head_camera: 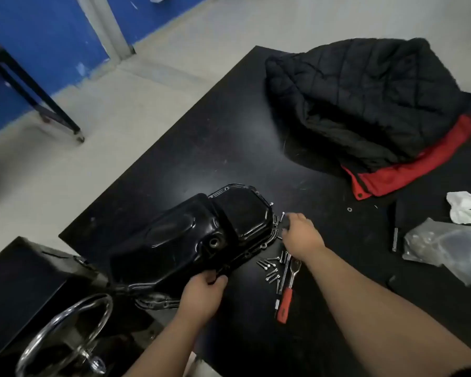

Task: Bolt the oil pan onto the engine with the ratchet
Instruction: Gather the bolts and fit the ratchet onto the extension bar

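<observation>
One oil pan (191, 235), one ratchet (287, 291), one jacket (365, 104), one plastic bag (446, 248) and one white rag (465, 209) are seen. Around ten bolts (269, 269) are counted, though not for sure. Two hands are seen, left hand (201, 293) and right hand (301, 236).

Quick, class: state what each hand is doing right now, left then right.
Left hand: grips the near flange of the oil pan.
Right hand: curled at the pan's right edge; cannot tell what it holds.

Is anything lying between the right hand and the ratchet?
Nothing visible does. The ratchet lies uncovered on the table, just on the near side of the right hand, by its wrist. The loose bolts lie beside its head, not over it.
</observation>
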A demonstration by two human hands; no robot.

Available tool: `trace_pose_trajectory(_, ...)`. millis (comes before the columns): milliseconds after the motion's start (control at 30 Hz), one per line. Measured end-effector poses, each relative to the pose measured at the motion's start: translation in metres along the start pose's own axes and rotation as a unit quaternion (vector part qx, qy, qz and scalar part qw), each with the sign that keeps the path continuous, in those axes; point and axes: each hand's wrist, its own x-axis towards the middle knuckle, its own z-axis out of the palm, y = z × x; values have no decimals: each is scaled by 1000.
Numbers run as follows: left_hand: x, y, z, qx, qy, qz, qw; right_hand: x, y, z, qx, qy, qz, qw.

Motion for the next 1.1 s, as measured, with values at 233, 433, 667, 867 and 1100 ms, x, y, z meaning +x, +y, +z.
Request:
trace_pose_trajectory(233, 26, 19, 9, 11, 47, 22, 999, 18, 15, 11, -146, -74, -42, 986)
trace_pose_trajectory(433, 20, 33, 58, 247, -68, 162, 953, 8, 6, 28, -285, -59, -116, 950)
trace_pose_trajectory(667, 36, 66, 85, 353, -81, 217, 906, 4, 0, 37, -344, -44, -163, 924)
trace_pose_trajectory(867, 42, 75, 90, 437, -90, 237, 863, 7, 2, 39, -358, -40, -159, 919)
trace_pose_trajectory(1100, 41, 68, 101, 531, -102, 288, 790, 11, 11, 39, -371, -32, -165, 914)
